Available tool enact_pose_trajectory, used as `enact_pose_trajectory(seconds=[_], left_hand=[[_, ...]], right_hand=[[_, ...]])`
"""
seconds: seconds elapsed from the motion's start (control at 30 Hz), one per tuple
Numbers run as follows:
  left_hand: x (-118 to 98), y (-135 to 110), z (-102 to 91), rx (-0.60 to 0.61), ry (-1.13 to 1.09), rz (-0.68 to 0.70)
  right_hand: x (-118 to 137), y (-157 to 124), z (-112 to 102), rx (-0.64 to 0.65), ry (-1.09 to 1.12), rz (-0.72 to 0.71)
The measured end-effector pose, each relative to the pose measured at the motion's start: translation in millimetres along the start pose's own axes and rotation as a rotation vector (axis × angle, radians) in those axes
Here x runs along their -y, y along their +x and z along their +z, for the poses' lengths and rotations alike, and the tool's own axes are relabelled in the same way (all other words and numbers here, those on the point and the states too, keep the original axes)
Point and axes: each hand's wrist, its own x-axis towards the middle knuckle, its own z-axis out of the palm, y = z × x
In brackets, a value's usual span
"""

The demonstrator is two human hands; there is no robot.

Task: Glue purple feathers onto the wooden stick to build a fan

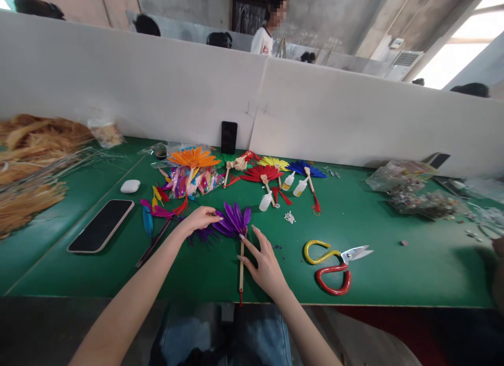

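Note:
A purple feather fan [235, 219] with a pale wooden handle lies in front of me, a red cord at the handle's lower end. My left hand [201, 219] is closed in a pinch at the fan's left side, on a purple feather [221, 225]. From the right, my right hand [263, 258] holds the fan down, its thumb and index finger across the handle [241, 274] near the feather bases. Loose purple feathers [203, 236] lie below my left hand. Scissors [334, 266] with one yellow and one red grip rest to the right, blades parted.
Finished-looking orange [195, 158], red [260, 173] and blue fans [305, 169] lie farther back. Around them are small glue bottles [265, 201] and white beads [290, 217]. A phone [101, 227] lies left; bagged beads [417, 200] lie right. A white partition [334, 114] stands behind.

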Motion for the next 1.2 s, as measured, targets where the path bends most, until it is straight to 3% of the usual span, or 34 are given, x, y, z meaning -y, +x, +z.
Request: enact_pose_trajectory(seconds=[0.87,1.2], left_hand=[[-9.5,-7.7,-0.6,-0.004,0.082,-0.027],[-2.7,-0.3,2.7,-0.111,0.084,0.011]], right_hand=[[-1.1,0.3,-0.1,-0.007,-0.017,-0.014],[-0.4,-0.2,-0.1,-0.002,-0.010,0.007]])
